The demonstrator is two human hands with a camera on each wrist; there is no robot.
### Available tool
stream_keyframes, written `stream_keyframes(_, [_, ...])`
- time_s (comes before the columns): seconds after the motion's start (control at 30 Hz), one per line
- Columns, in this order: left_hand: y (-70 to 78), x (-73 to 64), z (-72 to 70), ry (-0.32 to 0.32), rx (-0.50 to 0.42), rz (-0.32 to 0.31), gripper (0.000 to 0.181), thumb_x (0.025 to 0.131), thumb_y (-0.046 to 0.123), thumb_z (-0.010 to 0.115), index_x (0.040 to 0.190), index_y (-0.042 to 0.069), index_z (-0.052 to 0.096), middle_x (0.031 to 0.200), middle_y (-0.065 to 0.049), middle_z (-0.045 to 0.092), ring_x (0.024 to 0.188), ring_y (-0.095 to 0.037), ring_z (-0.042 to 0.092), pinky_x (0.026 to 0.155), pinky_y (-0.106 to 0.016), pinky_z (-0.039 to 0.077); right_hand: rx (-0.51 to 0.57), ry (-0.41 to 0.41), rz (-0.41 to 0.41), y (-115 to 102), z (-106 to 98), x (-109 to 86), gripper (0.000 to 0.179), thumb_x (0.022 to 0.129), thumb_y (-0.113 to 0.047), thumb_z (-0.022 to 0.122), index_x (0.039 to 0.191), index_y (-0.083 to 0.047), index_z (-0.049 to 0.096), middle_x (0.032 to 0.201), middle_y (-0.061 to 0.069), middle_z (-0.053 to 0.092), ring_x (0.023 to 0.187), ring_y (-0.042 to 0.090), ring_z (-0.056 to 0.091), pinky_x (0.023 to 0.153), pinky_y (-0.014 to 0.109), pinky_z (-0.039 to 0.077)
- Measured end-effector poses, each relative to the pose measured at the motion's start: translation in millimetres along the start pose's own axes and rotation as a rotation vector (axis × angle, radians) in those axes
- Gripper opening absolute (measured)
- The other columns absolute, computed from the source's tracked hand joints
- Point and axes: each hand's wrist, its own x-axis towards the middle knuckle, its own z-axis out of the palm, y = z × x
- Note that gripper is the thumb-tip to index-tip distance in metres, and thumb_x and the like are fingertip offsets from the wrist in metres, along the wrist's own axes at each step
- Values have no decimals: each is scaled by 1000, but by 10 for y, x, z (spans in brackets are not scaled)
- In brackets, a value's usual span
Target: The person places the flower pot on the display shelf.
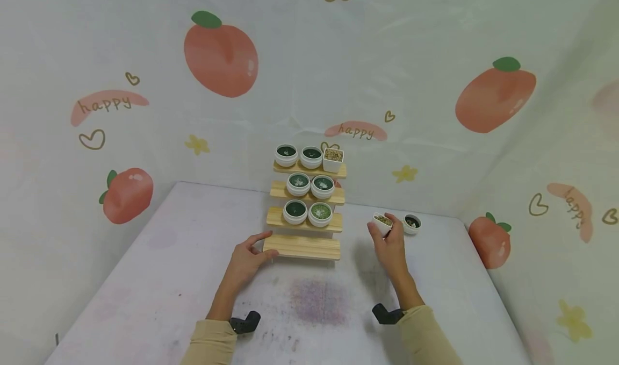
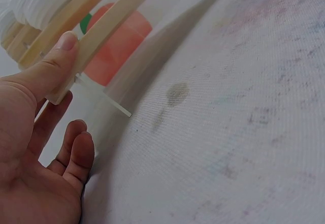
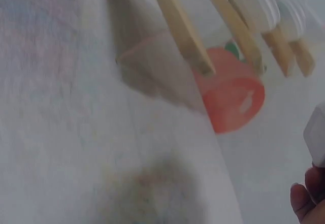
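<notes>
A tiered wooden display stand [image 1: 302, 247] holds small white pots on its upper three boards. My left hand [image 1: 246, 260] grips the left end of the lowest board; in the left wrist view the thumb [image 2: 60, 56] lies along the board's front with fingers below. To the right of the stand, my right hand [image 1: 390, 247] pinches a square white pot [image 1: 382, 224] with a grainy tan filling, held between thumb and fingers. Only the side of this pot [image 3: 316, 135] shows at the right wrist view's edge. Just beyond that hand sits a round white pot [image 1: 412, 224] with dark contents.
On the top board are two round pots [image 1: 286, 155] and a square pot [image 1: 333, 159] at its right end. Two round pots [image 1: 298, 184] stand on the second board and two [image 1: 295, 212] on the third. A printed cloth backdrop [image 1: 290, 58] rises behind the table [image 1: 159, 279].
</notes>
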Motion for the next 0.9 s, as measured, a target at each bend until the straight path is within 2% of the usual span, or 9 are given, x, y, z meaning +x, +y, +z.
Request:
stream_keyframes(0.1, [-1,14,2,1,7,4,63,78,42,88,136,31,66,61,4,48,53,-10,39,50,-23,34,53,-57,9,-97,66,-64,64,102,-24,63,153,-2,31,130,21,46,90,10,50,71,17,44])
stream_keyframes(0.27, [12,24,11,10,3,6,64,78,40,89,136,30,66,60,4,47,53,-9,39,50,-23,34,46,-112,-49,-213,206,-171,71,99,-22,68,155,-6,29,127,15,46,83,10,44,67,21,40])
stream_keyframes(0.43, [18,17,23,3,-8,5,64,78,40,89,137,29,66,60,5,47,52,-8,38,50,-23,34,121,-122,-87,-330,326,-276,76,89,-16,80,149,-4,35,126,12,51,93,13,45,75,20,40])
stream_keyframes(0.53, [13,12,24,11,-14,5,64,77,41,89,136,29,66,60,4,47,52,-8,38,49,-23,34,126,-117,-114,-390,398,-315,73,85,-18,85,142,-3,42,121,11,54,92,14,46,76,21,41])
stream_keyframes(0.63, [8,8,21,17,-18,1,63,78,41,89,136,29,67,60,4,48,52,-9,39,49,-23,34,117,-112,-163,-416,475,-342,66,82,-18,87,133,-4,47,114,10,56,89,14,48,75,21,42])
stream_keyframes(0.73, [5,5,16,12,-16,-5,63,78,42,88,136,31,66,61,4,48,53,-10,39,50,-23,34,97,-118,-256,-424,552,-375,63,79,-17,89,127,-3,51,111,10,57,87,14,49,73,23,44])
stream_keyframes(0.8, [7,1,11,9,-14,-10,63,77,43,88,135,32,66,62,4,48,53,-10,39,50,-23,34,99,-138,-313,-432,604,-409,62,78,-16,90,125,-2,52,109,10,56,87,13,50,71,23,45])
stream_keyframes(0.9, [16,-6,5,8,-11,-10,63,77,43,88,135,31,66,62,3,48,52,-11,39,50,-23,34,133,-188,-345,-456,694,-465,61,77,-14,91,124,-4,53,109,9,54,87,10,49,70,21,47])
